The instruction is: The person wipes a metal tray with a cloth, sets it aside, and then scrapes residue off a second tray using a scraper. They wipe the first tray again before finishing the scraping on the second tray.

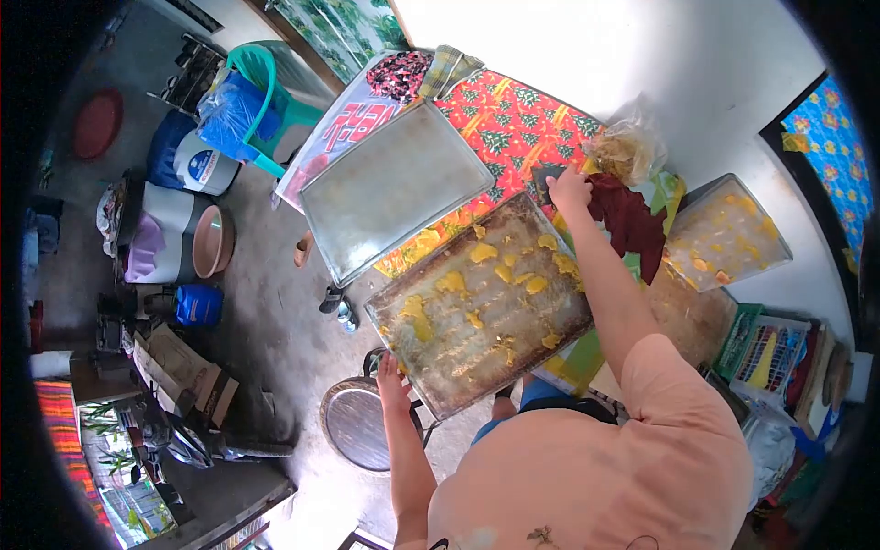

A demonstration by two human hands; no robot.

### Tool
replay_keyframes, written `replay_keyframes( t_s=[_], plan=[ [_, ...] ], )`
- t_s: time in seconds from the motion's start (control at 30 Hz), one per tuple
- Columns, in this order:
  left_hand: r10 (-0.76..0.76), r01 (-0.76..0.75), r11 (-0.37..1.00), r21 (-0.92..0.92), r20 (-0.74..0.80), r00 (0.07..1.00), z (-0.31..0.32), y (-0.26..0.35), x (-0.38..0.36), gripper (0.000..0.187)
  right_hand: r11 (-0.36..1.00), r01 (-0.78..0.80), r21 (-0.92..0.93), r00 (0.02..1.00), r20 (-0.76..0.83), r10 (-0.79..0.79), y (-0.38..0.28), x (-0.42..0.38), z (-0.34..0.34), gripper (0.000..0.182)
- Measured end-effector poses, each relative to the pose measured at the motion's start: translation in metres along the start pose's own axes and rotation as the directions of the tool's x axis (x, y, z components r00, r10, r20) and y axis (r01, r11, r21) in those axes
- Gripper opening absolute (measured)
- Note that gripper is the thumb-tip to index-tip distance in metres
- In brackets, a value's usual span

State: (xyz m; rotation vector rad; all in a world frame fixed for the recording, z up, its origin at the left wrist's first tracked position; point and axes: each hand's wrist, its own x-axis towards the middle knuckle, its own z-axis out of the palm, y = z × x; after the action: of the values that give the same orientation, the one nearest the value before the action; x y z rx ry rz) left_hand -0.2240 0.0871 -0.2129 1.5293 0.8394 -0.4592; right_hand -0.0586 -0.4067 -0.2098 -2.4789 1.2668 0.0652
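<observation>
Works at a table dressed in red tree-print cloth (pixel 536 105), spread toward twelve o'clock. Has a broad stained tray (pixel 449 367) at centre, lower-left corner jutting past the table's edge above the floor (pixel 275 312), and a bare silver tray (pixel 394 192) beside it at eleven o'clock. Has a smaller pale tray (pixel 765 268) between two and three, beyond a maroon cloth (pixel 632 225) at two, with a clear plastic bag (pixel 637 137) between one and two. Reaches the right hand (pixel 572 190) to one o'clock, fingers bent at a dark piece (pixel 547 174), grip impossible to make out. Rests the left hand (pixel 392 383) at eight o'clock against the stained tray's corner, fingers reaching along the rim, not clear whether curled beneath. Shows flattened yellow scraps (pixel 451 281) dotted across the tray.

Judging by the overhang, best done with the left hand bracing the corner, tray level, loose fabric clear of the rim.

Shows big red lettering on a pale sheet (pixel 344 128) at eleven o'clock, too covered to read, and a blue emblem (pixel 203 166) on a white bucket (pixel 227 174) at ten, wording too small to decipher
</observation>
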Motion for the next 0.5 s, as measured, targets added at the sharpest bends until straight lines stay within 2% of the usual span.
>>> replay_keyframes(
  t_s=[0.07, 0.17, 0.27, 0.37, 0.43, 0.47, 0.5],
  plan=[
    [0.003, -0.003, 1.0, -0.03, 0.001, 1.0, 0.001, 0.001, -0.002, 0.049, 0.994, -0.072, -0.085, 0.997, 0.034, 0.075, -0.012, -0.004, -0.017, 0.074],
    [0.018, -0.016, 0.995, -0.099, 0.011, 1.0, 0.001, -0.003, -0.005, 0.047, 0.988, -0.104, -0.112, 0.987, 0.112, 0.117, -0.014, 0.016, -0.016, 0.086],
    [0.011, -0.01, 0.994, -0.105, 0.006, 1.0, -0.002, -0.009, -0.004, 0.046, 0.978, -0.204, 0.036, 0.967, 0.165, 0.196, -0.008, 0.025, -0.021, 0.09],
    [-0.007, 0.008, 0.995, -0.095, 0.018, 1.0, -0.006, -0.012, -0.003, 0.046, 0.971, -0.007, 0.241, 0.951, 0.303, -0.069, 0.014, 0.067, 0.0, 0.078],
    [-0.006, 0.011, 0.995, -0.099, 0.057, 0.998, -0.009, -0.012, -0.006, 0.046, 0.838, 0.103, 0.536, 0.991, 0.013, -0.13, 0.021, 0.052, 0.0, 0.067],
    [-0.008, 0.013, 0.996, -0.091, 0.059, 0.998, -0.01, -0.013, -0.005, 0.046, 0.777, 0.242, 0.581, 0.968, -0.201, -0.151, 0.026, 0.052, 0.006, 0.059],
    [-0.01, 0.015, 0.996, -0.084, 0.059, 0.998, -0.011, -0.013, -0.004, 0.045, 0.722, 0.391, 0.571, 0.899, -0.406, -0.166, 0.034, 0.056, 0.017, 0.05]
  ],
)
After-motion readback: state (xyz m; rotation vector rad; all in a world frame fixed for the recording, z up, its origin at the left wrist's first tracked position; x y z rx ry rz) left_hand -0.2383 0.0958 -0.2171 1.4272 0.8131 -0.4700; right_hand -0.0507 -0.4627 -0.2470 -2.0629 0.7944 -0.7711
